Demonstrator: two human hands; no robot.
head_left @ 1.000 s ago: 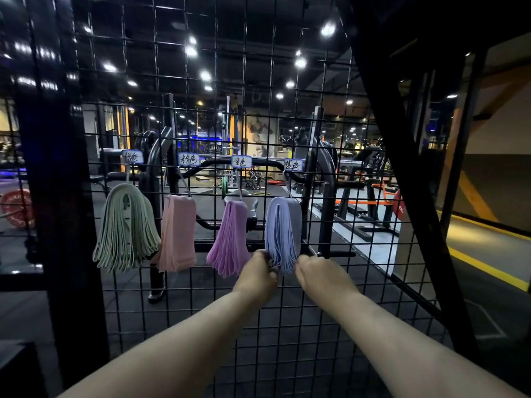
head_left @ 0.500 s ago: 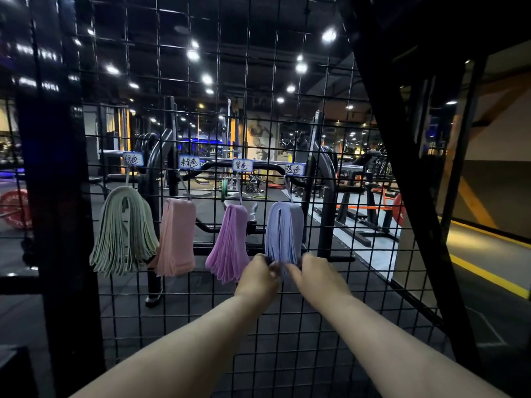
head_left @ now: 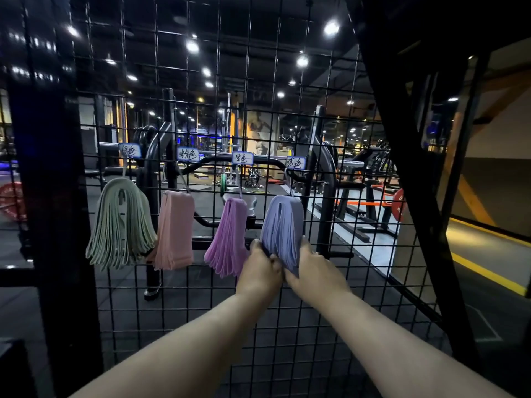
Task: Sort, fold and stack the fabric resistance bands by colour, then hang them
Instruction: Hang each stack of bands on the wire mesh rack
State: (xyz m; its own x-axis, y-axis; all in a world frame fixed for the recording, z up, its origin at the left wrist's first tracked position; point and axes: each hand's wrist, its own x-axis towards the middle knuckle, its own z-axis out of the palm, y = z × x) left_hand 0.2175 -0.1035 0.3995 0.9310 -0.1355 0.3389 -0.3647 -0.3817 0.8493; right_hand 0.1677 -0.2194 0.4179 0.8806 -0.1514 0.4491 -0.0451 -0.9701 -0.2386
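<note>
**Both hands on the blue bands**

The left hand [head_left: 260, 271] and right hand [head_left: 314, 271] gripped the lower ends of the blue bands [head_left: 283, 225], which hung on the wire grid [head_left: 287, 326] just above and between them. Their fingers seemed curled behind the fabric. The purple bands [head_left: 227, 239] hung just left of the left hand, with the pink bands [head_left: 175, 228] and green bands [head_left: 122, 225] farther left.

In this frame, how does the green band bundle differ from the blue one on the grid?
The green bundle hangs leftmost in the row; the blue bundle hangs rightmost. The green bundle splays wide into loose strands, while the blue bundle hangs narrower and tighter. Nothing touches the green bundle, whereas the left hand and right hand both grip the blue bundle's lower end. Both bundles hang from the wire grid.
</note>
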